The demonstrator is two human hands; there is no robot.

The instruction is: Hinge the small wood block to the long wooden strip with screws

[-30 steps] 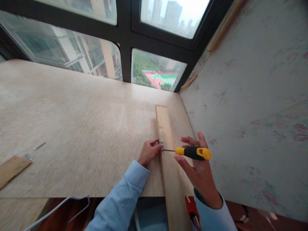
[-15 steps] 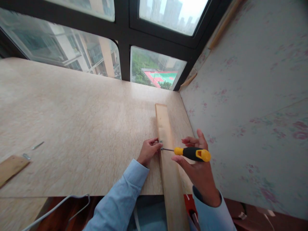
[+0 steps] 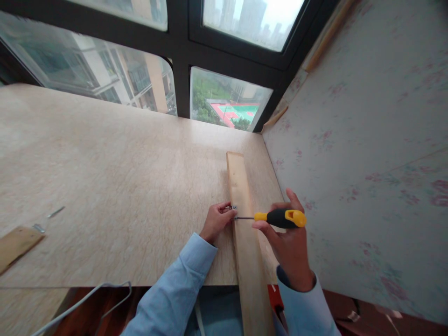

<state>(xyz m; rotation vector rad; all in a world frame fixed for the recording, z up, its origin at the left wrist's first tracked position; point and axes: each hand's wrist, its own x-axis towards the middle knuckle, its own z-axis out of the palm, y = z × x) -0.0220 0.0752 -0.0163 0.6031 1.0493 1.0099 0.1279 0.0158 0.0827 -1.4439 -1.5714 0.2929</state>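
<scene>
A long wooden board (image 3: 247, 252) lies on the stone-patterned sill, its near end sticking out past the front edge. At the board's left side, my left hand (image 3: 217, 220) pinches a small metal bracket (image 3: 234, 207) against the wood. My right hand (image 3: 289, 247) grips a yellow and black screwdriver (image 3: 282, 218) by its handle, thumb below and fingers partly hidden behind it. The screwdriver lies nearly level across the board, and its tip meets the bracket beside my left thumb. Any screw at the tip is too small to make out.
On the left of the sill (image 3: 115, 186) lie a short wooden piece (image 3: 19, 245), a small metal part (image 3: 39, 228) and a thin metal piece (image 3: 56, 212). A white hanger-like wire (image 3: 87, 298) is below the front edge. A flowered wall (image 3: 367, 163) rises at right, windows behind.
My right hand has turned and closed its fingers more around the screwdriver handle, which has tilted slightly. My left hand and the board stay in place.
</scene>
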